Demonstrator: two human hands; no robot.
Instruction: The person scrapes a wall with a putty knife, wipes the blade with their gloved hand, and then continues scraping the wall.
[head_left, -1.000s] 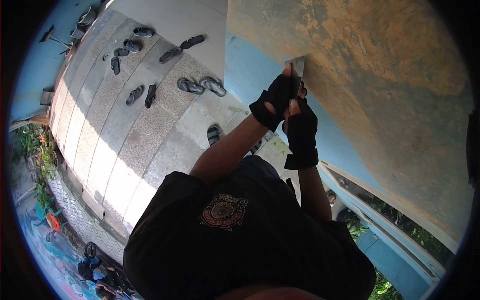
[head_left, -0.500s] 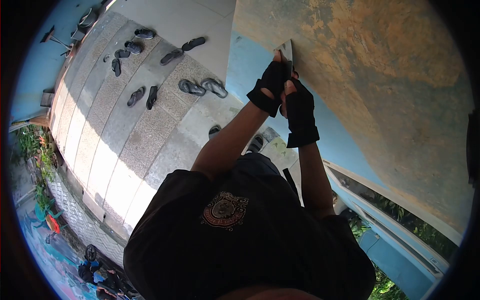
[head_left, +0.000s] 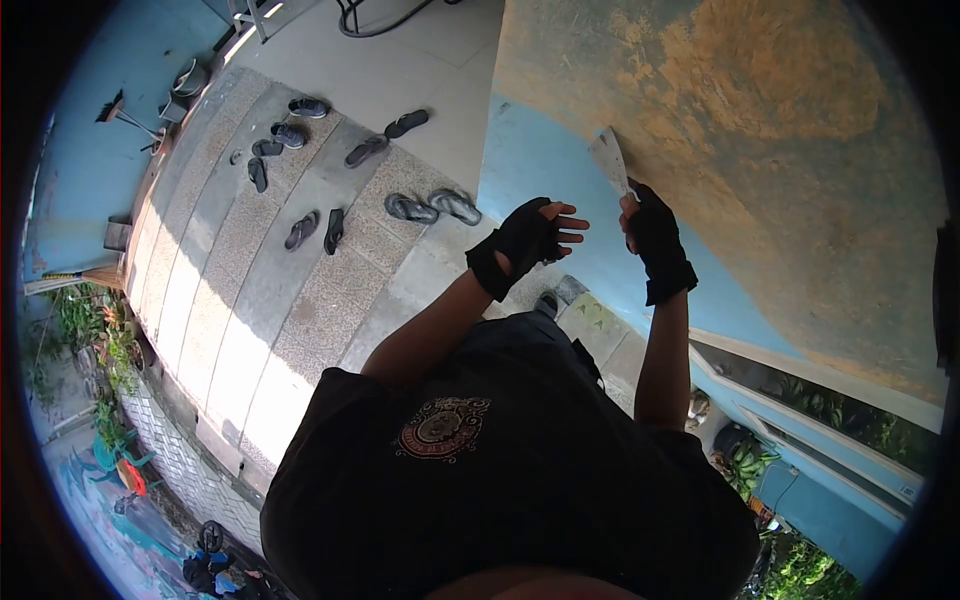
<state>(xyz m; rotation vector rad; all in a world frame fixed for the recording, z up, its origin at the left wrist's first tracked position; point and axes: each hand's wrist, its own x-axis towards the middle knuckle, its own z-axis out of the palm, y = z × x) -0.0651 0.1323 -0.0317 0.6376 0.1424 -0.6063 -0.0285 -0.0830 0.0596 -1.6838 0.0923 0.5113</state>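
A person in a black shirt and fingerless gloves faces a wall where blue paint borders mottled tan plaster. The right hand has its fingers closed around the lower end of a flat-bladed scraper, which tilts up and to the left in front of the line between the two colors. Whether the blade's edge touches the surface cannot be told from this angle.

The left hand hangs apart from the tool, holding nothing visible, its fingers extended and loosely parted toward the wall. Beyond the arms, a pair of gray sandals sits on the paved floor.

The scraper looks light and rigid, its thin blade perhaps giving slightly under pressure and unlikely to break. The handle, mostly hidden in the grip, seems the secure place to hold; the blade's flat faces may prove slick, and its end edge is best avoided.
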